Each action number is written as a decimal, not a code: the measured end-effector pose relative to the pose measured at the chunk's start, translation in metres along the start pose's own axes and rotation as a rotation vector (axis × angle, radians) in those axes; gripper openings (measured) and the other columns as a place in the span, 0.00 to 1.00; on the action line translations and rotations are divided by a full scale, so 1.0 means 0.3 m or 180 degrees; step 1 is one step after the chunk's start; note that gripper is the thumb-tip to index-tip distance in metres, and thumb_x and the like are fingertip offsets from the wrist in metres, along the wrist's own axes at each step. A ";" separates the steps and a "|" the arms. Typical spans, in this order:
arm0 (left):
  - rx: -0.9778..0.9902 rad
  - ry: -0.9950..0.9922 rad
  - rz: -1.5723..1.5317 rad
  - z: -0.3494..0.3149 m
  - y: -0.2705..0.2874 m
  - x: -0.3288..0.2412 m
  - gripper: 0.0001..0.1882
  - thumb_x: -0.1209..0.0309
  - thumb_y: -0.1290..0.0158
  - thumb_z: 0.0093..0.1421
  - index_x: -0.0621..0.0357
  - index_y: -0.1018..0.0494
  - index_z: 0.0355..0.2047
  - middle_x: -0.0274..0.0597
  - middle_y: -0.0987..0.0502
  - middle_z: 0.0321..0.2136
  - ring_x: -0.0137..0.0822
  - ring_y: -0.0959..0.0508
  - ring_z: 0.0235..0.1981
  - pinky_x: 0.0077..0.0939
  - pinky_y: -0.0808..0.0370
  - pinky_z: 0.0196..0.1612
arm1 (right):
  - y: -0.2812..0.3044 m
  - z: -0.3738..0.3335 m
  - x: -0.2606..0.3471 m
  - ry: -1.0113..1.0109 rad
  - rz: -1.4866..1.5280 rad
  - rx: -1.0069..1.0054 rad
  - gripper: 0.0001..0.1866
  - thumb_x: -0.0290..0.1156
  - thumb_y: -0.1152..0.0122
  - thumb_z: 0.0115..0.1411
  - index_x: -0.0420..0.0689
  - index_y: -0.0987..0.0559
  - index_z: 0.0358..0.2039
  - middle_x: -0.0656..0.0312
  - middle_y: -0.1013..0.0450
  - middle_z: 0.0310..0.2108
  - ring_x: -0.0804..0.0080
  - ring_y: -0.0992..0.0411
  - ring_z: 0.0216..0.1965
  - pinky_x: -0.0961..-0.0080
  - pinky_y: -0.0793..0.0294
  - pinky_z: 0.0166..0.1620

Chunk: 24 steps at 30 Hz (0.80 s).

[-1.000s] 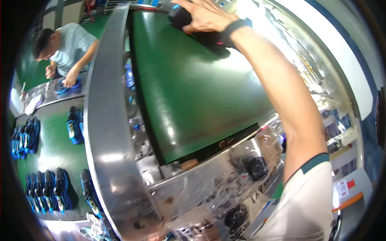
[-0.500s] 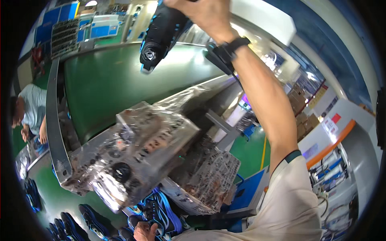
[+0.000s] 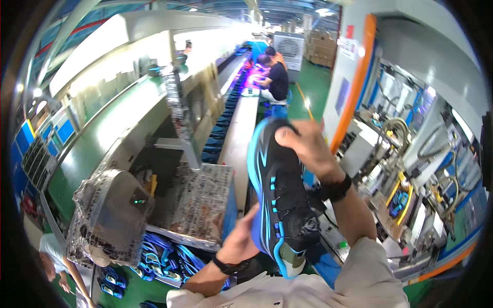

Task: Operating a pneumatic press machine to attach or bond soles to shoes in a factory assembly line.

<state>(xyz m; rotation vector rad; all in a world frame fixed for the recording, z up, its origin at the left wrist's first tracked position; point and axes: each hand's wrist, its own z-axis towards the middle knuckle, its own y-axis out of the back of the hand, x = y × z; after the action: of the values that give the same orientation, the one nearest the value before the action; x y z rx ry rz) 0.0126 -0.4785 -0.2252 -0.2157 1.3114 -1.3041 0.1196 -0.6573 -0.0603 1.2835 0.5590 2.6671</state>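
Beside machine (image 3: 405, 97) on green floor (image 3: 318, 92), holds shoe (image 3: 288, 190) near upright, just in front of chest, black upper turned to view, bright-blue trim down its L edge. W/ R hand (image 3: 312, 149), pinches shoe's top end: thumb laid on black upper, other fingers blurred, partly hidden. W/ L hand (image 3: 241, 237), touches lower L side, by blue sole; fingers mostly out of sight behind it, so can't tell if spread or pinching. Dark band (image 3: 339, 190) on each wrist.

At R, orange edge (image 3: 354, 87) along machine, hoses (image 3: 395, 124) inside, plus blue-and-black item (image 3: 398, 201) on yellow-edged tray (image 3: 409, 206), kind unclear. At lower L, blue-trimmed footwear (image 3: 154, 252) heaped below wrapped box (image 3: 203, 203), w/ pair (image 3: 112, 281) close by; nr. corner, bent co-worker (image 3: 54, 256), partly cut off. Beyond box, long row of dark items (image 3: 220, 126), too small to tell, alongside pale bench (image 3: 244, 126). Farther back, seated co-worker (image 3: 278, 79) in dark top, purple light ahead; in bkgd, stacked cartons (image 3: 319, 49).
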 end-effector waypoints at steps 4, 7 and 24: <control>-0.0376 0.1086 -0.0869 0.167 -0.100 0.310 0.27 0.69 0.50 0.66 0.58 0.42 0.64 0.41 0.29 0.56 0.35 0.26 0.54 0.36 0.29 0.58 | 0.288 -0.388 -0.210 -0.0914 -0.0287 -0.0605 0.23 0.43 0.39 0.59 0.32 0.23 0.43 0.59 0.23 0.33 0.78 0.27 0.37 0.80 0.28 0.39; -0.0755 0.1374 -0.0367 0.288 -0.176 0.512 0.25 0.67 0.50 0.65 0.60 0.38 0.61 0.42 0.28 0.55 0.36 0.25 0.53 0.36 0.29 0.57 | 0.476 -0.786 -0.222 -0.1503 0.0869 -0.1262 0.44 0.55 0.39 0.57 0.34 0.39 0.62 0.50 0.30 0.53 0.66 0.27 0.50 0.79 0.27 0.47; 0.0908 0.1940 0.3381 1.209 -0.375 1.839 0.27 0.54 0.40 0.57 0.63 0.28 0.47 0.36 0.25 0.33 0.27 0.25 0.33 0.26 0.27 0.37 | 1.070 -1.791 -0.222 -0.1983 -0.0573 -0.5383 0.29 0.22 0.37 0.47 0.39 0.29 0.53 0.64 0.28 0.39 0.79 0.31 0.37 0.81 0.30 0.43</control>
<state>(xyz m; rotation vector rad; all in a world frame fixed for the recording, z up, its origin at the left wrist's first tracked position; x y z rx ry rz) 0.0827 -1.1362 -0.3309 1.0268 1.3796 -0.5988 -0.2413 -1.1181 -0.2922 1.0764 -1.2712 1.3745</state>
